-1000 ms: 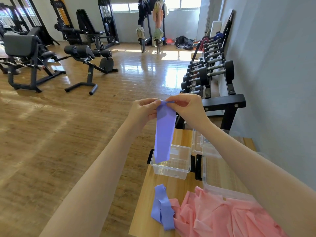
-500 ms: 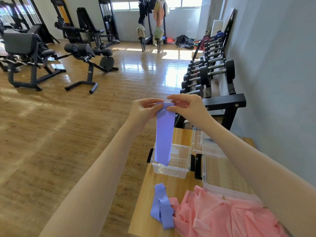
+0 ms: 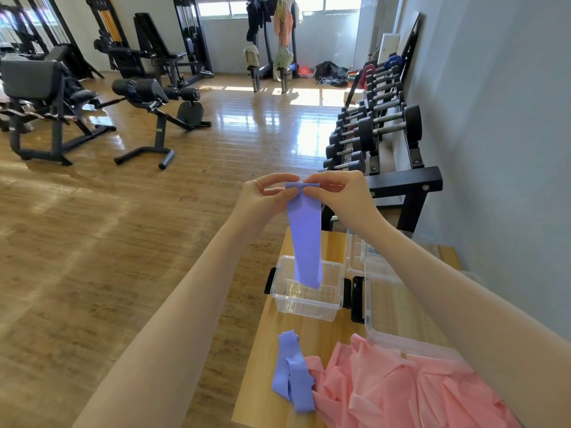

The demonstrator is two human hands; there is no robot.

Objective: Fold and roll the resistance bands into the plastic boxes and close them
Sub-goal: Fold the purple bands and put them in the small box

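Both hands, left (image 3: 264,197) and right (image 3: 338,193), pinch the band's (image 3: 304,239) top edge, its length hanging straight down toward the open box (image 3: 304,304) below.

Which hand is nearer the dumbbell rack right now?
Right. The right hand sits just in front of the dumbbell rack; the left hand is farther over, across the purple band both pinch.

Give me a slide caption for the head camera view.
Both hands pinch a purple band above a clear box.
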